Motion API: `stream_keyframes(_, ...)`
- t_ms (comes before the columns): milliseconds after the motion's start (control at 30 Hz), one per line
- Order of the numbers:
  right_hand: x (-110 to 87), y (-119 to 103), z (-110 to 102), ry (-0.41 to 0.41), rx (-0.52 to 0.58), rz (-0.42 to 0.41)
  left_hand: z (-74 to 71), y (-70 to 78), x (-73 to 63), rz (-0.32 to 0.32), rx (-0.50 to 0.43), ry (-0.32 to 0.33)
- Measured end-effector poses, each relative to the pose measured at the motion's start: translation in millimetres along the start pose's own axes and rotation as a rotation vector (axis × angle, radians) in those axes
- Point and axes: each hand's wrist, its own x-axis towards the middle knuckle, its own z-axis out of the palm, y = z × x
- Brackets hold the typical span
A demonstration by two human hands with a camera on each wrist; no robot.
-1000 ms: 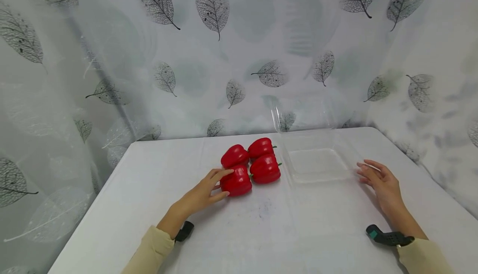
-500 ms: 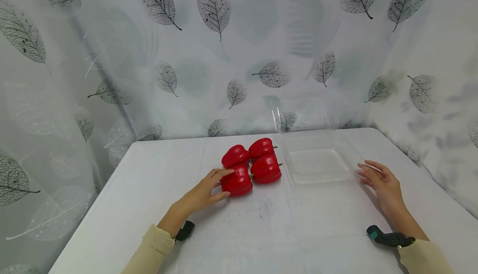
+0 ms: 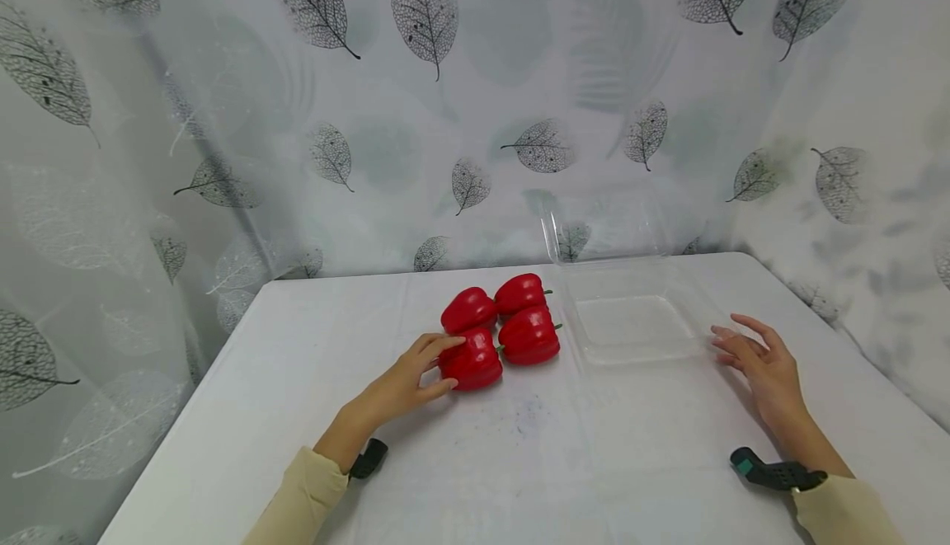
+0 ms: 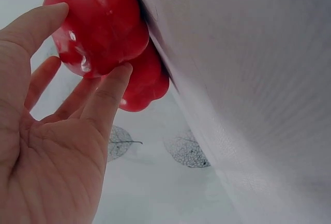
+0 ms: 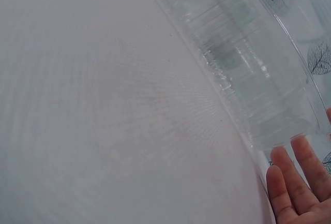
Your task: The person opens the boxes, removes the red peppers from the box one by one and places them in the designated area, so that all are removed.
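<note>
Several red bell peppers lie in a cluster on the white table. My left hand (image 3: 401,378) is at the nearest bell pepper (image 3: 471,360), thumb and fingers spread on either side of its end. In the left wrist view the thumb (image 4: 45,21) and a fingertip rest against that red bell pepper (image 4: 98,22), palm away from it. Right of the peppers stands a clear plastic clamshell container (image 3: 586,352), lid raised at the back. My right hand (image 3: 764,372) is by its right side, fingers loosely extended; in the right wrist view the fingertips touch or nearly touch the container (image 5: 227,53).
Behind the bell pepper at the hand are a front-right pepper (image 3: 529,337), a back-left pepper (image 3: 467,311) and a back-right pepper (image 3: 519,294). The raised lid (image 3: 604,227) stands before a leaf-patterned curtain (image 3: 371,116) around the white table (image 3: 519,462).
The right hand's fingers have shifted very slightly, with the upper finger a little higher. The left hand, the bell peppers and the container stay where they were.
</note>
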Motion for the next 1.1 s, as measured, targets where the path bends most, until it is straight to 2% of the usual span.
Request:
stream_keyframes(233, 0.6, -2.0, 2.3, -0.013, 0.003, -0.035, -0.9, 0.9, -0.1, 0.022, 0.028, 0.015)
stream_keyframes(600, 0.4, -7.0, 3.4, -0.028, -0.059, -0.057, 1.1, 3.3, -1.2, 0.009, 0.04, 0.027)
stream_keyframes(967, -5.0, -7.1, 2.5, -0.058, -0.09, -0.017, 0.1, 4.4, -1.1, 0.002, 0.075, 0.021)
stream_keyframes(1100, -6.4, -6.1, 4.0, -0.072, -0.076, -0.034, -1.1, 4.6, -1.1, 0.0, 0.082, 0.031)
